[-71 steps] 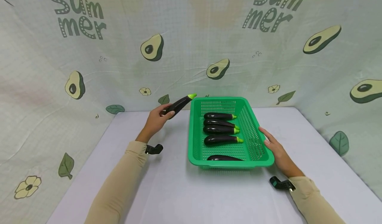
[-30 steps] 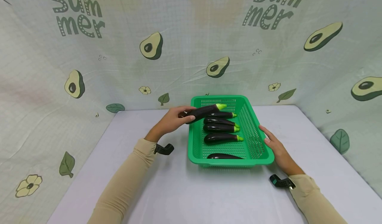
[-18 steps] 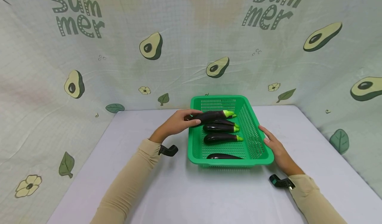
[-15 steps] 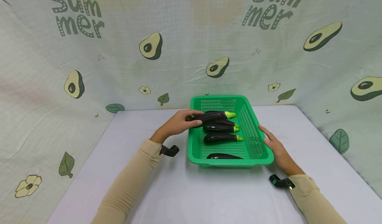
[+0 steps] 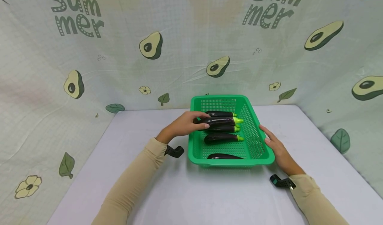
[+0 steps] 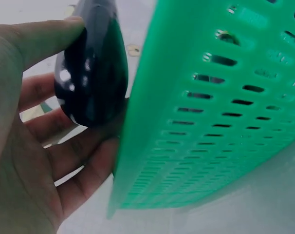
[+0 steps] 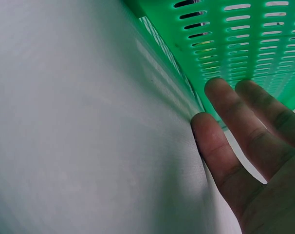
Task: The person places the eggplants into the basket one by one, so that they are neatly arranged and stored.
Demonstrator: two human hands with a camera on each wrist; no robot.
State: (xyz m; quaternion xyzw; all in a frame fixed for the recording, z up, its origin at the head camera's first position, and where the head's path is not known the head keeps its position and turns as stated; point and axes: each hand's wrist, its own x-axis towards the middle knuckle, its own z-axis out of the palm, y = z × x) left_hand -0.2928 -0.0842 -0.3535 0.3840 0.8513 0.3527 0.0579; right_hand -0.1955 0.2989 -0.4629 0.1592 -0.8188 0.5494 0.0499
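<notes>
My left hand (image 5: pixel 186 123) grips an eggplant (image 5: pixel 222 121) by its rounded end, thumb on the near side and fingers beyond. Its bright green stem points right, over the green plastic basket (image 5: pixel 230 163). Seen from the left wrist, the dark glossy end of the eggplant (image 6: pixel 91 73) sits beside the basket rim, between thumb and fingers. Below and around it in the basket lie several more eggplants (image 5: pixel 221 137), partly covered by the held one. On the right, my right hand (image 5: pixel 280 155) rests against the basket's side with straight fingers (image 7: pixel 249 131) at the slotted wall.
One eggplant (image 5: pixel 224 156) lies apart along the basket's near wall, partly hidden by the rim. The basket stands on a white-covered table (image 5: pixel 209 198). Behind it hangs a cloth (image 5: pixel 179 75) printed with avocados. A black wrist device (image 5: pixel 175 151) sits on each wrist.
My left hand has brought the eggplant from left of the basket rightward over it, then lower and nearer, levelling it above the others. The right hand stays at the basket's side.
</notes>
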